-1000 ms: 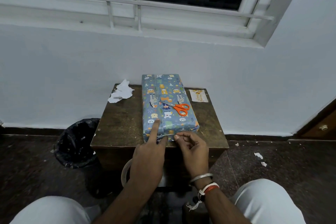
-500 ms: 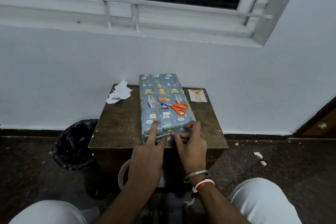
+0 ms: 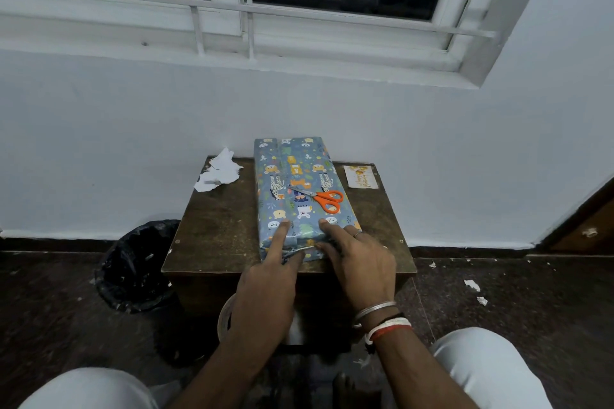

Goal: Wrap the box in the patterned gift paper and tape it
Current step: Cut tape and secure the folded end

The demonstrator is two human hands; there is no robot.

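Head view: the right hand (image 3: pixel 360 264) is seen laid flat over the near right corner of the box (image 3: pixel 299 176), fingers straight and spread, nothing pinched between them; half a second earlier its thumb and fingertips were drawn together on a strip of tape (image 3: pixel 300 248) at the near end, so the strip appears to have been released and is now being pressed down; the left hand (image 3: pixel 265 282) has been kept where it was, its index finger (image 3: pixel 280 232) straight and pushed onto the top of the box near the left edge, its thumb close to the strip, the other fingers tucked under and, as far as can be told, holding nothing; the strip is seen as a pale glint across the folded near end, between the two hands; the box, fully covered in the blue patterned paper, lies lengthwise on the small wooden table (image 3: pixel 216 232), its far end reaching past the back edge toward the wall; from this it is judged that the near flap has been fixed and that smoothing is the step in hand, while the state of the far end cannot be told from here; orange-handled scissors (image 3: pixel 320 198) rest on top of the box, beyond the fingers, and could slide if the box is turned; torn paper scraps (image 3: pixel 217 171) lie at the back left corner of the table and a small card (image 3: pixel 360 178) at the back right; a roll of tape (image 3: pixel 225 314) shows just beside the left wrist, below the table edge; a black-lined bin (image 3: pixel 133 272) stands on the floor to the left.
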